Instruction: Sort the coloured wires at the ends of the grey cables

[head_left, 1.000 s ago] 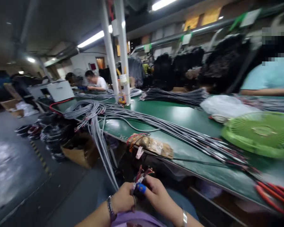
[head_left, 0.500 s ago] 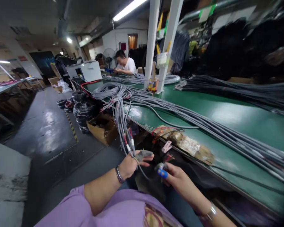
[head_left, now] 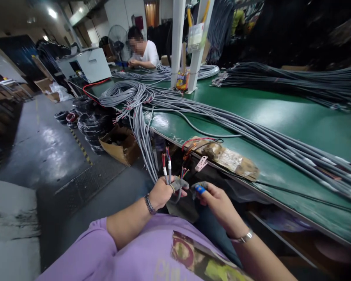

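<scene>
My left hand is closed around several grey cables. Two of their ends stand up from the fist, wrapped in white, with red and blue wires fanned out. Another end, with multicoloured wire tips, rises by the fingertips, which wear a grey covering. Close beside it on the right, my right hand pinches thumb against fingers; whatever it may hold is too small to make out. A blue wrap covers part of its thumb.
A green table carries long bundles of grey cable. At its near edge are a taped cardboard piece and a pink clip. A cardboard box stands on the floor. Behind a white post sits a co-worker.
The view has tilted down and shifted right. My right hand has come closer to my left, and a cable end with coloured tips now stands up at my left fingertips.
</scene>
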Tool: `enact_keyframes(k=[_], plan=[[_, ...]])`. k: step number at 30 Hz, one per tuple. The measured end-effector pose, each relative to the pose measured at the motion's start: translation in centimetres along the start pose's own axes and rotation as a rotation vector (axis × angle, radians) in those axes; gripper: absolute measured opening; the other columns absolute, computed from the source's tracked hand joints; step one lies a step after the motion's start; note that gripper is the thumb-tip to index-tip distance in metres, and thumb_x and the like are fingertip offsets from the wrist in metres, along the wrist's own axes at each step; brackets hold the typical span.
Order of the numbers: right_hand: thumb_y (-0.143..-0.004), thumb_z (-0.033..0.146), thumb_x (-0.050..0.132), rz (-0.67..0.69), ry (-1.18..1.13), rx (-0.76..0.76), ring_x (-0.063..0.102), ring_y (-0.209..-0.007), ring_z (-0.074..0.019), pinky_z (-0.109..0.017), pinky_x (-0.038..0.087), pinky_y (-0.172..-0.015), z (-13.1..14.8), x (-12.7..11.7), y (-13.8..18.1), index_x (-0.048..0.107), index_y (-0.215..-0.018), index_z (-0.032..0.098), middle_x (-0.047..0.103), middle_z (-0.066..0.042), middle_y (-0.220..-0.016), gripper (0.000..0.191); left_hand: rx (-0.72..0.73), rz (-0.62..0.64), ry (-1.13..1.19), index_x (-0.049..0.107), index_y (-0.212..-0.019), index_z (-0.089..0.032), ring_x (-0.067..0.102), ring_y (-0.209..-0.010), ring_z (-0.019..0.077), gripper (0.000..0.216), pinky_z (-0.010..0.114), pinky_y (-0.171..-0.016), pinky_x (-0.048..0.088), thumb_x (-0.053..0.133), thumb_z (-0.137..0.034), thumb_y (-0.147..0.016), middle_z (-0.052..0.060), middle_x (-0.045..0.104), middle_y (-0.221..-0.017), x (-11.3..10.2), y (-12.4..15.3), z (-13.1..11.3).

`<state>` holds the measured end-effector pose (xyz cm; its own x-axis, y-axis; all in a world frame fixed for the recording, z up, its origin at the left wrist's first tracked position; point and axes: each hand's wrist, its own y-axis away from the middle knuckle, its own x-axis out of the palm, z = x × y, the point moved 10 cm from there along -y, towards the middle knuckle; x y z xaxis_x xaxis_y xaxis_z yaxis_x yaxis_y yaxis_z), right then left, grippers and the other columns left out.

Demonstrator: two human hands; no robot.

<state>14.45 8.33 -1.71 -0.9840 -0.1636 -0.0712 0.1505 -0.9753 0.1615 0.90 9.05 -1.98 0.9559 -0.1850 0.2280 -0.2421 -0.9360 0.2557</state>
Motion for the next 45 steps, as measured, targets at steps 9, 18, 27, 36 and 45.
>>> enact_keyframes(k=[9,18,27,36,45], plan=[[-0.076,0.051,0.061,0.007,0.116,-0.109,0.047,-0.055,-0.0134,-0.026,0.040,-0.048,1.6,1.6,-0.7,0.055,-0.074,0.020,0.056,-0.001,-0.063,0.032,-0.070,0.003,-0.152,0.061,-0.070,-0.012,0.053,-0.043,0.0080,0.032,0.018,-0.041,0.036,0.075,-0.040,-0.062,0.001,0.060,-0.056,0.0,0.1,2.0],[-0.083,0.039,0.057,0.153,0.149,-0.230,0.051,-0.059,-0.0137,-0.026,0.043,-0.056,3.7,2.7,-0.7,0.059,-0.076,0.018,0.060,-0.001,-0.066,0.022,-0.176,0.186,-0.116,0.055,-0.064,-0.013,0.058,-0.044,0.0124,0.040,0.019,-0.039,0.038,0.075,-0.047,-0.060,0.003,0.061,-0.053,1.7,0.3,1.9],[-0.072,0.054,0.067,-0.003,-0.103,-0.042,0.037,-0.048,-0.0096,-0.024,0.032,-0.046,1.0,1.5,-0.2,0.055,-0.067,0.018,0.045,0.004,-0.052,0.038,-0.014,-0.044,0.026,0.058,-0.065,-0.012,0.058,-0.045,0.0105,0.039,0.018,-0.042,0.041,0.072,-0.049,-0.065,0.003,0.062,-0.054,0.3,0.1,0.7],[-0.076,0.056,0.064,0.068,-0.217,-0.025,0.046,-0.059,-0.0118,-0.027,0.040,-0.056,1.0,1.7,-0.1,0.061,-0.083,0.017,0.057,-0.002,-0.070,0.040,0.041,-0.074,0.074,0.058,-0.066,-0.012,0.056,-0.044,0.0097,0.037,0.018,-0.041,0.040,0.071,-0.047,-0.068,0.003,0.063,-0.058,0.0,0.4,0.1],[-0.071,0.052,0.068,0.158,-0.249,-0.011,0.051,-0.054,-0.0142,-0.029,0.042,-0.055,3.0,3.2,-0.3,0.059,-0.072,0.020,0.057,0.000,-0.058,0.034,-0.028,0.138,-0.020,0.058,-0.068,-0.012,0.060,-0.047,0.0124,0.042,0.021,-0.046,0.046,0.072,-0.051,-0.068,0.006,0.065,-0.059,1.4,0.4,1.0]])
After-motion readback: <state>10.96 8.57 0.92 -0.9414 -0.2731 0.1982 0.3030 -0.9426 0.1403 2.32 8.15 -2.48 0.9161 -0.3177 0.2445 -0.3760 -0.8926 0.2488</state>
